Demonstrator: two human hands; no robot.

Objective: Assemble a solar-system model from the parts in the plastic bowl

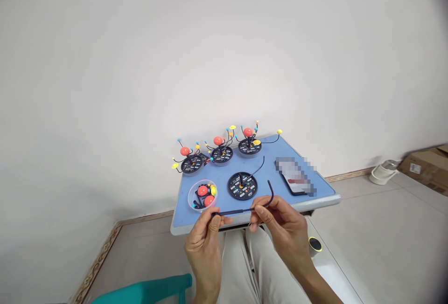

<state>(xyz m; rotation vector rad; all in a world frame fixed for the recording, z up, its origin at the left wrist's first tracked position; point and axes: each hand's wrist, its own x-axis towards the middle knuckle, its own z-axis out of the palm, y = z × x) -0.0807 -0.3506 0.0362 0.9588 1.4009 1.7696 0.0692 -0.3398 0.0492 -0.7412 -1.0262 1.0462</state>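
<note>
Between my two hands, at the table's front edge, is a thin black curved rod (235,211). My left hand (208,234) pinches its left end, and my right hand (280,222) grips it close to the bend, where the tip curls upward. Just beyond the hands lies a round black base (242,186) with printed labels, a short upright post and one curved arm reaching up to the right. To its left a clear round bowl (191,196) holds red balls, small coloured balls and black parts.
Along the back of the blue table (273,164) stand three solar system models (185,151), each with a red ball on top. A phone (296,178) lies at the right. A teal stool (147,290), a white jug (383,173) and cardboard boxes (425,169) are on the floor.
</note>
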